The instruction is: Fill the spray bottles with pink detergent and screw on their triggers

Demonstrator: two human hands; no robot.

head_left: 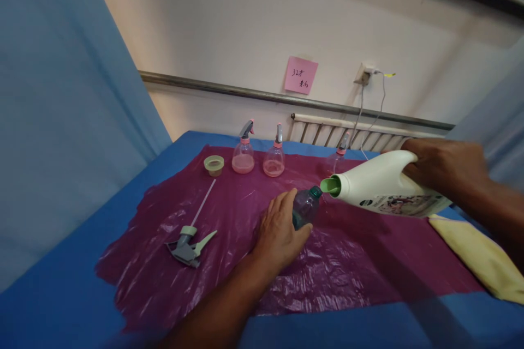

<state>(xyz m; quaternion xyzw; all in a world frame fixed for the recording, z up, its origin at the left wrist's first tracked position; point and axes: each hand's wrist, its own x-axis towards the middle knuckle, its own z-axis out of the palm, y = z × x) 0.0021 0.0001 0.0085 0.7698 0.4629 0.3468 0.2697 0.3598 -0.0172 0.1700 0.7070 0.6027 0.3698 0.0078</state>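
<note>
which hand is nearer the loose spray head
Left. The left hand, holding the small bottle, is to the right of the loose spray head; the right hand, gripping the white jug, is much farther right.

My jug (368, 177) is white with a green spout (331, 186) and a picture-printed label (401, 204); my bottle (305, 207), clear with a teal neck (315, 192). Before me: plain magenta sheet (143, 240), blue bench (49, 294), grey and pale-green spray head (184, 252), pink note (301, 74), yellow cloth (478, 256).
</note>
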